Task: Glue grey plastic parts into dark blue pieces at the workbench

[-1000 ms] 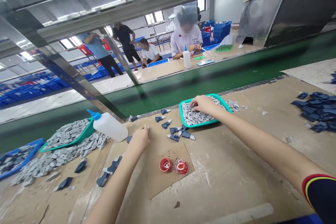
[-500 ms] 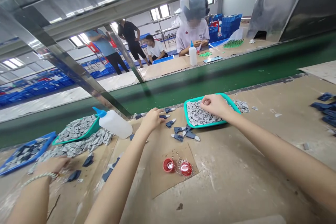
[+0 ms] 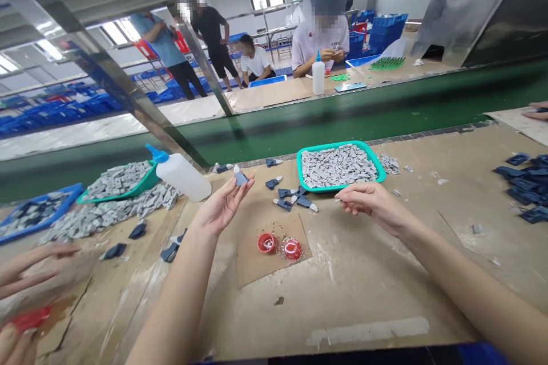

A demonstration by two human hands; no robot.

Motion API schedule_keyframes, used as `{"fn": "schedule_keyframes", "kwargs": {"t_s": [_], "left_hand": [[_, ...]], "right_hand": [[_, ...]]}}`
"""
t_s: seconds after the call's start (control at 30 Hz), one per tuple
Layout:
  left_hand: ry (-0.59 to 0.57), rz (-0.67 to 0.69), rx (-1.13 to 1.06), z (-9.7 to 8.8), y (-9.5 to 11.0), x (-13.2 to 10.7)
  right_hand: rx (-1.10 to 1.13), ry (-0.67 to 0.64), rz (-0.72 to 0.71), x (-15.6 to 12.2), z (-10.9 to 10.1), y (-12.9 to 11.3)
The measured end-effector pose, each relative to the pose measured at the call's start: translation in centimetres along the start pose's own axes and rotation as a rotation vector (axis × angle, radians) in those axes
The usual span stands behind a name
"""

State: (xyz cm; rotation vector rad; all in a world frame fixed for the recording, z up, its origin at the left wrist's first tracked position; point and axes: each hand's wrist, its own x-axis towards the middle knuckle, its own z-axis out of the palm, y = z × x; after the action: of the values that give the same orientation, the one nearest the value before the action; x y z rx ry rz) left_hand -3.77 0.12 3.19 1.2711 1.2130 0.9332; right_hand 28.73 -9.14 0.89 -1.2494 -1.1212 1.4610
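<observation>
1. Holding the blue part (image 3: 240,178) up in the left hand (image 3: 220,208), thumb and fingertips pinch it above the desk's (image 3: 385,285) middle, toward the far edge.
2. The right hand (image 3: 371,205) has fingers pressed together, seemingly on a small gray piece (image 3: 338,201), just before the tray (image 3: 342,186).
3. Bringing the two together probably goes best with the part held steady and the grip light.

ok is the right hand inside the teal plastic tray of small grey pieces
No, the right hand is held in front of the teal plastic tray, outside its rim.
</observation>
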Motion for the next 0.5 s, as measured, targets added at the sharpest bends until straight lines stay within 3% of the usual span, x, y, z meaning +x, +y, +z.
{"fn": "schedule_keyframes", "kwargs": {"t_s": [0.13, 0.33, 0.5], "left_hand": [[0.127, -0.049, -0.417, 0.5, 0.1, -5.1], [0.264, 0.064, -0.336, 2.1, -1.6, -10.9], [0.409, 0.138, -0.226, 3.1, -3.9, -13.7]], "right_hand": [[0.01, -0.051, 0.032, -1.1, 3.1, 1.2], [0.029, -0.174, 0.15, -1.6, 7.7, 2.7], [0.0, -0.168, 0.177, -1.3, 9.6, 4.0]]}}
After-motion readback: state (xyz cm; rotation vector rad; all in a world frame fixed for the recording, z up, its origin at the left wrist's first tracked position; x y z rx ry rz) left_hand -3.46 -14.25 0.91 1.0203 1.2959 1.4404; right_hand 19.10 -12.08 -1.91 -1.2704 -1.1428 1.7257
